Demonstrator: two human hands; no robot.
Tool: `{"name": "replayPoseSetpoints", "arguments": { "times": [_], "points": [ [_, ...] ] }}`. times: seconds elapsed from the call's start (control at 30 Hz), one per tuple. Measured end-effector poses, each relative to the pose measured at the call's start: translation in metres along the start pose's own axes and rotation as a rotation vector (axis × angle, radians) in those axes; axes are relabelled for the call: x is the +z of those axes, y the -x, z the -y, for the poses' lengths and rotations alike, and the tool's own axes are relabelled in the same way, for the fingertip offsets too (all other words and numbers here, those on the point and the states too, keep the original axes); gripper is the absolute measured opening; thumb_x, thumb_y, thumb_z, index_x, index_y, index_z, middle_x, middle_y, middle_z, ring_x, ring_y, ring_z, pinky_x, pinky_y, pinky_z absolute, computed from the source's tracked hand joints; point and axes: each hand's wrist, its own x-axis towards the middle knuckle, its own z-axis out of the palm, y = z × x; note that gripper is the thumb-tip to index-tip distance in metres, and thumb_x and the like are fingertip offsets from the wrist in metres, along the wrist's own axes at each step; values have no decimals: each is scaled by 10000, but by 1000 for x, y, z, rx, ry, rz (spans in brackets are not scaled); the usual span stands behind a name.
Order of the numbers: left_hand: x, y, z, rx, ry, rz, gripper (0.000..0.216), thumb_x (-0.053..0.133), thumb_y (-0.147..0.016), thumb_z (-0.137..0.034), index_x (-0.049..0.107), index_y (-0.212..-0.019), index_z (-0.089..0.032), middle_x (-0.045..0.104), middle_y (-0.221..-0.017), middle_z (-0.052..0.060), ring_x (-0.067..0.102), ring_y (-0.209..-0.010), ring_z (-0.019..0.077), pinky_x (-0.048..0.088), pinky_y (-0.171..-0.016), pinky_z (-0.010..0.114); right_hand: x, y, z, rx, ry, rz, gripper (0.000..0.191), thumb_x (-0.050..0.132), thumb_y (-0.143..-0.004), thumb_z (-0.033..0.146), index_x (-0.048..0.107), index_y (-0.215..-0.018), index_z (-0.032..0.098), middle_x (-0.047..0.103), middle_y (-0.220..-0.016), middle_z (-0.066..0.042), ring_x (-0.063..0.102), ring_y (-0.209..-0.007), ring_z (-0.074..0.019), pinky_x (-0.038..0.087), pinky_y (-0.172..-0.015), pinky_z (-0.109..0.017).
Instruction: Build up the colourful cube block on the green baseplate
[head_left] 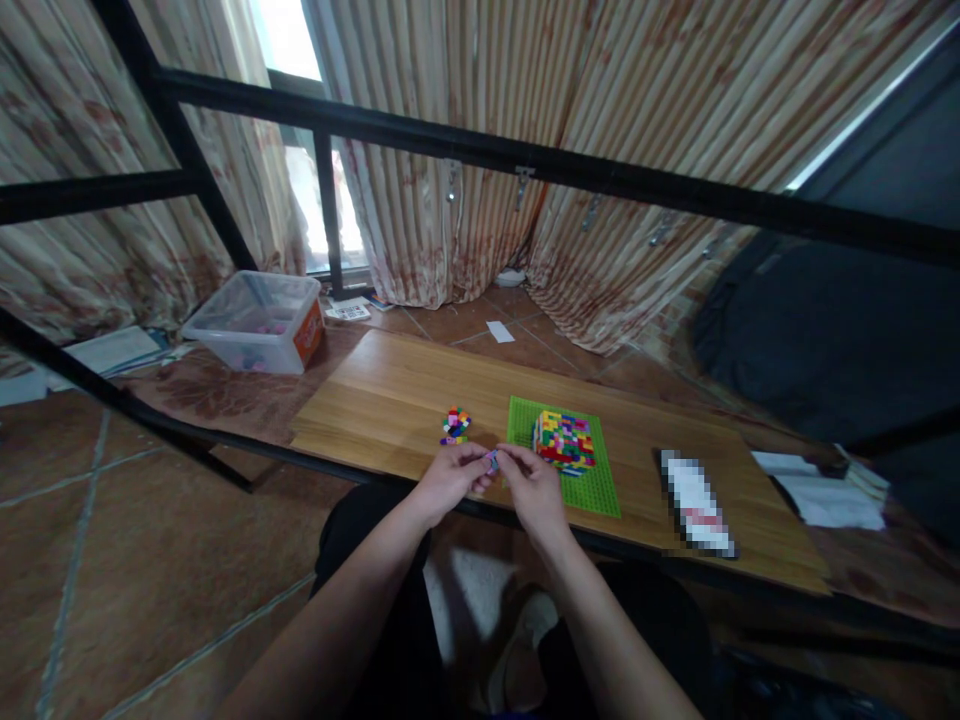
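My left hand (453, 478) and my right hand (531, 484) meet over the near edge of the wooden board. Their fingertips pinch small purple toy bricks (493, 460) between them; how many there are is too small to tell. Just beyond my left hand lies a little heap of mixed-colour bricks (457, 422). To the right of my right hand, a block built of many coloured bricks (565, 440) stands on a green baseplate (604, 490).
A clear plastic box (255, 320) with some pinkish pieces stands left of the wooden board (390, 375). A blurred-out flat object (696, 505) lies on its right part. Black metal bars (480, 140) cross in front, with curtains (465, 230) behind. Papers (829, 490) lie at right.
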Motion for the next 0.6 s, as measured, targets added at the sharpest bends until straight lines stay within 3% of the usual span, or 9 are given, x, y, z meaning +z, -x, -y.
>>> {"name": "replayPoseSetpoints", "arguments": {
  "times": [0.17,0.4,0.6],
  "points": [
    [5,2,-2,42,-35,33,298,744,-697,-398,642,-761,-125,582,-639,-7,515,-577,70,410,-584,206,1,0,2,70,-94,-28,245,682,-732,427,734,-796,196,743,-786,-39,665,-759,-205,519,-726,-342],
    [7,2,-4,80,-54,96,337,749,-683,-437,648,-762,-125,584,-653,-4,514,-583,79,416,-610,227,-2,7,6,232,-344,-81,313,778,-626,462,733,-764,186,709,-693,-26,594,-595,-145,460,-534,-260],
    [6,-1,-2,5,-17,30,268,741,-688,-361,630,-757,-128,611,-655,6,529,-568,81,421,-600,227,-15,15,13,353,-552,-103,325,843,-584,416,709,-763,180,737,-772,-45,659,-652,-140,533,-597,-257]
  ]
}}
